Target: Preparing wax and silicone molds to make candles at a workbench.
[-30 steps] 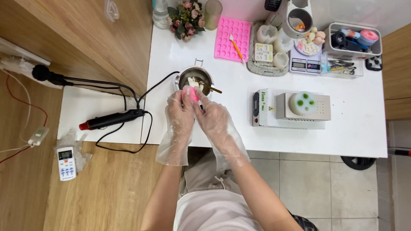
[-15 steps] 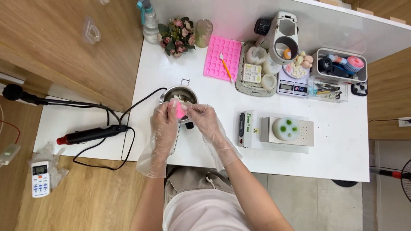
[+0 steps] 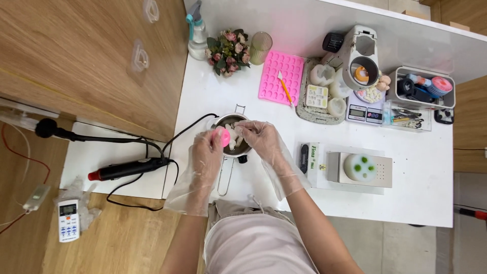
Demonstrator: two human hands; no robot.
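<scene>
Both my hands wear loose clear plastic gloves and meet over a small metal saucepan [image 3: 221, 122] on the white table [image 3: 421, 172]. My left hand [image 3: 207, 152] pinches a small pink mould [image 3: 222, 136] at the pan's near-left rim. My right hand [image 3: 264, 141] hovers over the pan's right side, its curled fingertips against pale white lumps [image 3: 234, 136]. Whether those fingers grip a lump is hidden. The pan's wire handle [image 3: 224, 177] points toward me.
A black heat gun [image 3: 129, 168] with its cable lies on the lower shelf at left, a remote control [image 3: 67, 227] on the floor. A pink mould tray [image 3: 280, 77], flowers [image 3: 231, 50], a small scale [image 3: 362, 114] and a tool box [image 3: 423, 86] line the back. A heating device holding a green-dotted white disc [image 3: 359, 167] stands at right.
My right hand has come off the pink mould and now rests over the pan; the left hand keeps the mould. The view shifted slightly.
</scene>
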